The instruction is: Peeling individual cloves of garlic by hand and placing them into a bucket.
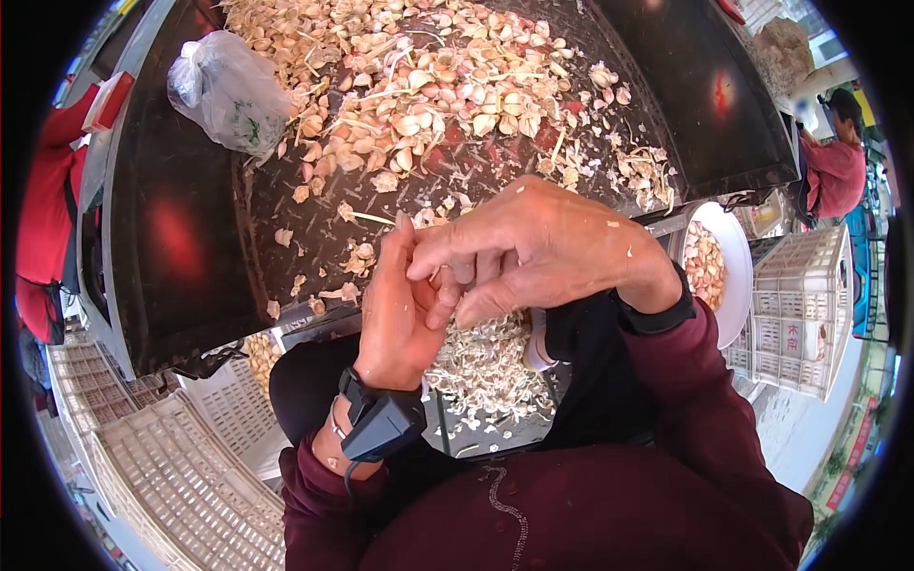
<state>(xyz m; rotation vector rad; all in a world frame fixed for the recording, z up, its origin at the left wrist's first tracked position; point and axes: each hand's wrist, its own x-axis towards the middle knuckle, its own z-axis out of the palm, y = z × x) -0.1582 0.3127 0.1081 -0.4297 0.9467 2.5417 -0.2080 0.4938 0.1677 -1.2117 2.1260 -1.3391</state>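
My left hand (396, 314) and my right hand (546, 246) meet above the near edge of a dark tray-like table (307, 221). The right hand arches over from the right, its curled fingertips against the left fingers. Whether anything small lies between them is hidden. Bits of garlic skin stick to both hands. Beyond them spreads a heap of loose garlic cloves (407, 125), mixed with dry stalks and skins. Root ends and skin scraps (360, 257) lie scattered on the tray just past my left fingers.
A tied plastic bag (228, 100) rests on the tray's left. Garlic skins (493, 371) litter the ground between my legs. A white bucket (739, 264) holding cloves and a plastic crate (800, 314) stand right; more crates (193, 485) stand left. People (835, 171) are on both sides.
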